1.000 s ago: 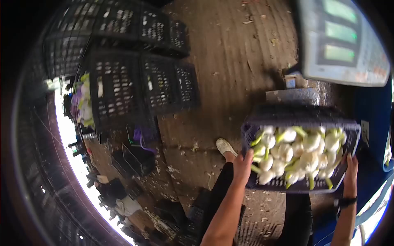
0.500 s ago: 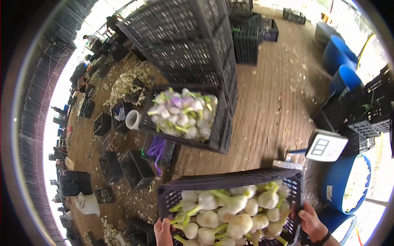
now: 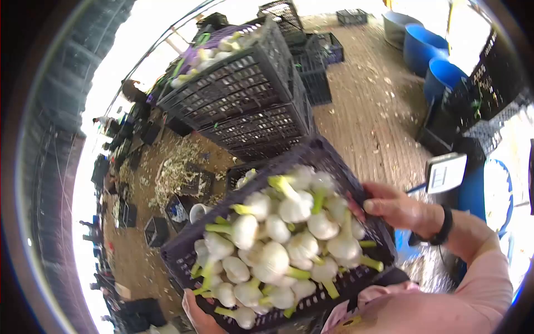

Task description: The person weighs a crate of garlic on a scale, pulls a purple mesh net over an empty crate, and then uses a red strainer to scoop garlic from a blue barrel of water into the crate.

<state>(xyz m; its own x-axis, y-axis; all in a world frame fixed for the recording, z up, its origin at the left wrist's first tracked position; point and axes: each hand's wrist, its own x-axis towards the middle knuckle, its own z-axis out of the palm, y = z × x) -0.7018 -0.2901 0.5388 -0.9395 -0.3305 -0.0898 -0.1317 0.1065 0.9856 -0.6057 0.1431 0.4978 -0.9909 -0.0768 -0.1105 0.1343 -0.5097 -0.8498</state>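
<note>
A dark plastic crate (image 3: 183, 238) full of white garlic bulbs (image 3: 272, 261) with short green stems is held up in front of my body, tilted in view. My right hand (image 3: 389, 207) grips its right side, with the fingers hooked through the wall and the thumb over the rim. At the lower left edge my left hand (image 3: 200, 314) holds the other side; most of its fingers are hidden beneath the crate. Just beyond it, another crate of garlic (image 3: 245, 177) is mostly covered by the one I carry.
A tall stack of black crates (image 3: 239, 83) rises ahead, garlic in its top one. To the right stand a scale display (image 3: 446, 172) and blue barrels (image 3: 425, 47). Garlic scraps (image 3: 181, 172) and more crates (image 3: 157, 231) lie on the floor at left.
The crate of garlic in my hands has come up and left, turning at an angle, and now covers most of the lower crate ahead. My view has shifted, showing the stack's top.
</note>
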